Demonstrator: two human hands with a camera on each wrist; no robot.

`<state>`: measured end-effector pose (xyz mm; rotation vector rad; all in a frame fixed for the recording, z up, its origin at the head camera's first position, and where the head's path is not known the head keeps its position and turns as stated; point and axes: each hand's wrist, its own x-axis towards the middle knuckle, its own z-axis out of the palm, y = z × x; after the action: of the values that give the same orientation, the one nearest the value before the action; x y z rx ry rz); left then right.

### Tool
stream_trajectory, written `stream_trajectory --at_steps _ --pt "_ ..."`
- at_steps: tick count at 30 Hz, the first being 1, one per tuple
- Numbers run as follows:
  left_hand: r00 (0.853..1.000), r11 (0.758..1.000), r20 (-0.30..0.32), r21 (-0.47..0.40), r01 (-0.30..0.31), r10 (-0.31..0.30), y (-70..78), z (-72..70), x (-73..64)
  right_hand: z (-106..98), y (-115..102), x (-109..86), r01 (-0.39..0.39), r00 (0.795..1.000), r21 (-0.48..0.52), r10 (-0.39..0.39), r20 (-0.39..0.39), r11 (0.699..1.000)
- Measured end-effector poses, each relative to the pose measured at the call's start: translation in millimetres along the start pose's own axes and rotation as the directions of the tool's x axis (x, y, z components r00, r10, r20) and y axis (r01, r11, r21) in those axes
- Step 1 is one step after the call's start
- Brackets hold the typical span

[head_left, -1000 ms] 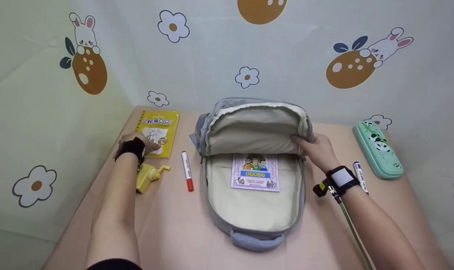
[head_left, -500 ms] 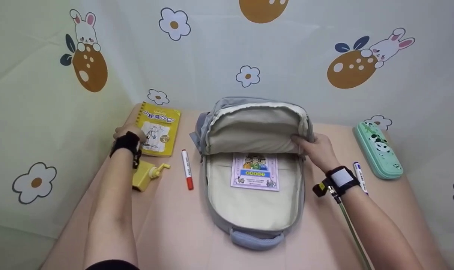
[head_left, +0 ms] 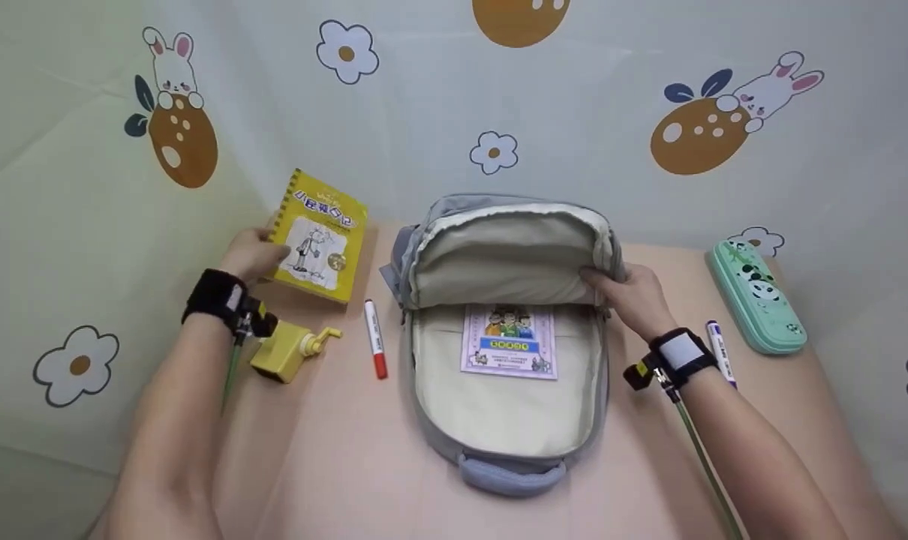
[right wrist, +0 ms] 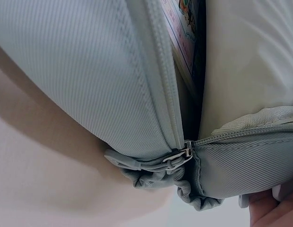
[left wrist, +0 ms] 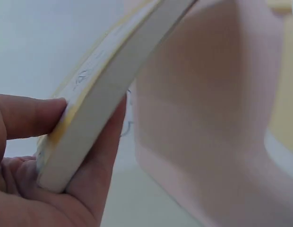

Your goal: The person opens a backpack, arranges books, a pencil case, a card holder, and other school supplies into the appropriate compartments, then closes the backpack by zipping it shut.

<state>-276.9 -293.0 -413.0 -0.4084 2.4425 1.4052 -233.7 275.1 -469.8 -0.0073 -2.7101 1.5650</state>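
My left hand (head_left: 251, 253) holds a yellow book (head_left: 320, 238) by its left edge, tilted up above the back left of the table. In the left wrist view the thumb (left wrist: 35, 116) lies on the cover of the book (left wrist: 97, 101), with the fingers behind it. The right hand (head_left: 638, 296) pinches the raised flap of a grey-blue backpack (head_left: 510, 442), which lies unzipped. Inside the backpack is a purple picture book (head_left: 509, 352), its upper part under the flap. In the right wrist view a zipper pull (right wrist: 186, 150) shows at the corner of the opening.
A yellow crank-handled pencil sharpener (head_left: 285, 352) stands below the left hand. A red-capped marker (head_left: 375, 339) lies left of the backpack. On the right are a purple-capped marker (head_left: 721, 352), partly behind the wrist, and a green panda pencil case (head_left: 758, 296). Printed cloth walls (head_left: 416, 112) enclose the table.
The left hand has moved from lying over the yellow book to gripping its left edge, and the book has risen and tilted up. The right hand keeps holding the flap.
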Motion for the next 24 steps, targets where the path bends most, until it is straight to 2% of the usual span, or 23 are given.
stream_trajectory --at_steps 2,4,6,8,10,12,13,16,18,24 --pt "1.000 0.996 -0.008 -0.087 -0.028 0.027 2.3 -2.2 -10.2 1 0 0.7 0.003 1.000 0.002 -0.003 -0.001 1.000" --pt "0.998 0.976 0.002 -0.211 -0.058 0.060 5.5 -4.6 -21.7 2 -1 1.2 0.006 1.000 0.004 -0.006 0.001 1.000" --pt "0.994 0.932 0.034 -0.351 -0.087 0.106 9.3 -6.6 -33.6 2 -1 1.9 0.006 1.000 0.003 -0.006 0.002 1.000" --pt "0.982 0.869 0.091 -0.483 -0.104 0.168 13.0 -7.5 -45.3 1 -1 2.5 0.005 1.000 0.000 -0.005 0.006 1.000" --pt "0.955 0.813 0.165 -0.571 -0.110 0.245 17.2 -5.8 -57.0 0 -1 3.2 0.004 1.000 -0.006 -0.004 0.010 1.000" --pt "0.913 0.786 0.242 -0.606 -0.122 0.329 22.0 -1.3 -68.7 -1 -2 3.8 0.004 1.000 -0.016 -0.004 0.011 1.000" --pt "0.887 0.779 0.280 -0.613 -0.130 0.368 24.8 1.8 -74.6 -1 -2 3.9 0.003 1.000 -0.016 -0.003 0.011 1.000" --pt "0.815 0.788 0.371 -0.596 -0.158 0.444 33.9 14.8 -90.1 -2 -3 4.5 0.005 1.000 -0.014 -0.005 0.010 1.000" --pt "0.781 0.806 0.425 -0.569 -0.163 0.458 40.7 25.3 -99.9 -2 -3 4.4 0.001 1.000 -0.009 -0.001 0.009 1.000" --pt "0.722 0.891 0.584 -0.443 -0.099 0.371 54.7 60.0 -124.7 -1 -2 3.3 0.002 1.000 -0.015 -0.002 0.009 1.000"
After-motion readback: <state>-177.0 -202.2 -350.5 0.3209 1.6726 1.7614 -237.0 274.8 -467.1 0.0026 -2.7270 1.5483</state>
